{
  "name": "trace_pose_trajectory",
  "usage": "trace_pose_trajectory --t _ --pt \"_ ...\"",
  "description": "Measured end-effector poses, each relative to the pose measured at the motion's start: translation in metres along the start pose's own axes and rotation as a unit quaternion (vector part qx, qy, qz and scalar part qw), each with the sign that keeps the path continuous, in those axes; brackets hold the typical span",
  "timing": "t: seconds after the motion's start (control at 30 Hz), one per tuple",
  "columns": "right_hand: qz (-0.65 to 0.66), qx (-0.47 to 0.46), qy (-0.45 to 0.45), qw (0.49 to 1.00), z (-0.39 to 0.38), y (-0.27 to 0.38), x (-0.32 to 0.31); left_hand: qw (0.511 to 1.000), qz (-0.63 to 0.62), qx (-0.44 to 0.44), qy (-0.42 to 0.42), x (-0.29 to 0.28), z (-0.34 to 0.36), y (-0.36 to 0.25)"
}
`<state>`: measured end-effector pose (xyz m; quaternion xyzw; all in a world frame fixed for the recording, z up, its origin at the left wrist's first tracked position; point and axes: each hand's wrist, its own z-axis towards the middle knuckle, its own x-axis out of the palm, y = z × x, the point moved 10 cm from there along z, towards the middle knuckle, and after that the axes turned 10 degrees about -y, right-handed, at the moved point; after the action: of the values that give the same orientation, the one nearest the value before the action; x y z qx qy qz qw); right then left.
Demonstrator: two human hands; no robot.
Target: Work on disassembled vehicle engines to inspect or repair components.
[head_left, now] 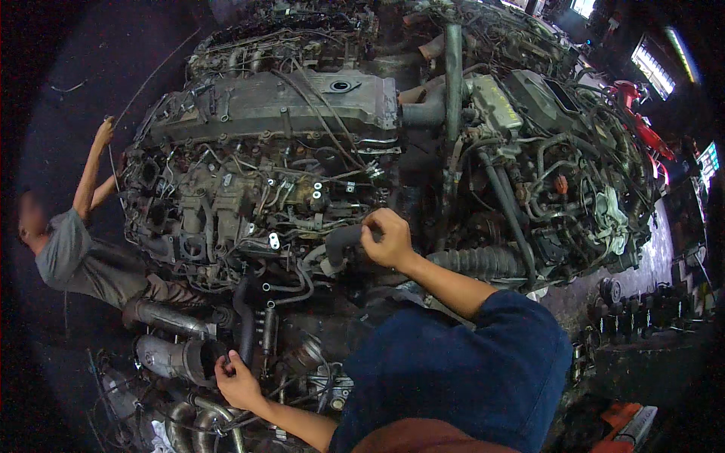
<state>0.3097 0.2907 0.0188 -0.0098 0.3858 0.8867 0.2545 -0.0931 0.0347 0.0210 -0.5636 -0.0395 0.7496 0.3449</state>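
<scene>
Centrally, a big grey engine (264,151) is seen w/ a second engine (544,151) at its right. A black rubber hose (343,241), long axis approx. left-right, is gripped at the engine's near edge by the right hand (389,238), fingers wrapped tight. A dark pipe (245,325) below is pinched by the left hand (236,381).

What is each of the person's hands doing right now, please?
Left hand: closed on the lower end of the black hose, beside the metal pipe.
Right hand: closed around the dark rubber hose elbow at the engine.
</scene>
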Motion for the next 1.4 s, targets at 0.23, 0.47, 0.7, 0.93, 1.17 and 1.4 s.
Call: trace_pose_trajectory --t 0.23,0.47,0.7,0.93,1.17,1.4 --pt "0.003 -0.003 -0.005 1.000 -0.0025 -0.0030 0.0004 1.000 -0.005 -0.002 -0.005 0.0000 -0.0011 0.0010" --pt "-0.003 -0.005 -0.001 1.000 -0.0023 -0.0036 0.0017 1.000 -0.004 -0.011 -0.003 -0.0037 -0.0026 -0.0021" --pt "-0.001 -0.001 0.001 1.000 -0.0010 -0.0006 0.0008 1.000 0.003 -0.022 0.004 -0.0022 -0.0017 0.0003" --pt "0.000 0.018 0.005 1.000 -0.0037 -0.0053 0.0008 1.000 -0.010 -0.022 0.009 -0.0015 -0.0032 -0.0008" --pt "0.001 -0.010 -0.006 1.000 -0.0022 -0.0018 0.0007 1.000 -0.012 -0.013 0.000 0.0000 -0.0017 0.0007" --pt "-0.011 0.004 0.017 1.000 -0.0023 -0.0032 0.0047 1.000 -0.004 -0.020 0.010 -0.0009 -0.0014 0.0010"
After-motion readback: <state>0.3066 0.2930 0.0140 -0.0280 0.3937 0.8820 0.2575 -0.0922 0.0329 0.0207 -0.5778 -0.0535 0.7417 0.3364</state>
